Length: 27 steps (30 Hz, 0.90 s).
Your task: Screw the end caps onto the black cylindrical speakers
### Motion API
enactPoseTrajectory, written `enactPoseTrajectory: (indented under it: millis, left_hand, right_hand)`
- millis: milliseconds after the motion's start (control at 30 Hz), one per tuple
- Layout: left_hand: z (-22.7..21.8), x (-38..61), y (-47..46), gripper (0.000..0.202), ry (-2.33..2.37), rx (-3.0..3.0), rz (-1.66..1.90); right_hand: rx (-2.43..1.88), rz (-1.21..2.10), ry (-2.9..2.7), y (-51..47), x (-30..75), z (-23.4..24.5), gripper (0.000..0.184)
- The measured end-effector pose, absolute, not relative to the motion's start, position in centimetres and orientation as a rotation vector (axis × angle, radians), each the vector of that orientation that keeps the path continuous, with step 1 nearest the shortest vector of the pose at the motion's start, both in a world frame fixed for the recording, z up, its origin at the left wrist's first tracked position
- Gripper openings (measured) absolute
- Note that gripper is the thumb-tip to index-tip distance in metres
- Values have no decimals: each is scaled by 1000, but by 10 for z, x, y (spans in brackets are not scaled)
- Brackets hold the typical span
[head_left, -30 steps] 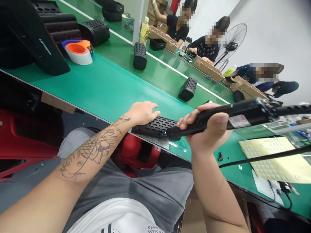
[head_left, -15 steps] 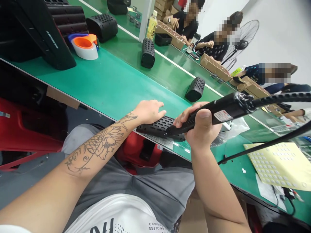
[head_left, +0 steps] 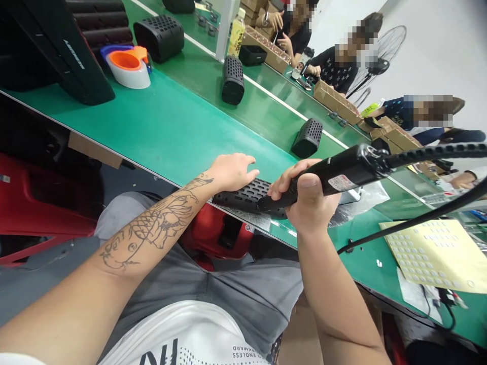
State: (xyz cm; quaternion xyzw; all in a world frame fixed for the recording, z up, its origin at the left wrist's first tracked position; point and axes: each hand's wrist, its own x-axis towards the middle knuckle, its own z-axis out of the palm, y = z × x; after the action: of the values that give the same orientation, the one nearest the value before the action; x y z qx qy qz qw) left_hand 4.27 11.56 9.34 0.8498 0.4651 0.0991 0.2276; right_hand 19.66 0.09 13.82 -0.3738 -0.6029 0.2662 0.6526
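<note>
A black perforated speaker housing (head_left: 254, 191) lies at the near edge of the green bench, its holed face up. My left hand (head_left: 234, 171) rests over its far left end, with thumb and forefinger apart; the lower fingers are partly hidden. In my right hand (head_left: 310, 203) is a black electric screwdriver (head_left: 342, 170), gripped with the fingers around its body and the thumb along it. It is tilted, its narrow end down at the housing's right part. The tip's contact point cannot be made out. A ribbed cable (head_left: 437, 153) leaves its upper end.
Several speaker housings (head_left: 233, 81) stand on the far strip of the bench. A tape dispenser (head_left: 129, 68) is at the left beside a large black case (head_left: 81, 71). To the right lie clear plastic (head_left: 371, 195), a yellow sticker sheet (head_left: 437, 253) and a hanging black cable (head_left: 411, 218). Co-workers sit opposite.
The view shifts slightly. The screwdriver and my right hand sit a little further left in the picture; my left hand stays at the housing. Co-workers' hands across the bench have moved.
</note>
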Motion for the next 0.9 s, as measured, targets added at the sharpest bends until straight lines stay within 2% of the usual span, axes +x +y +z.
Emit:
enactPoseTrajectory:
  millis: [133,267,333,467,767,900]
  left_hand:
    - [92,42,116,68,1285,2344,261]
    - [92,42,116,67,1287,2346,262]
    - [92,43,116,67,1295,2346,267]
    - [91,43,116,66,1298,2340,287]
    - [92,43,116,61,1308,2315,303]
    - [94,42,115,61,1299,2306,311]
  right_hand:
    - [-955,420,-1248,-2,212,156,55]
    - [-1077,-92,-1016,9,265,176,28]
    - [-1169,-256,-891,17,299,178,27]
    - [-1305,-309,-683,26,352,165,35]
    - [-1274,-201,-633,12,357,144,25]
    - [-1235,-334,-681,9,349,153,22]
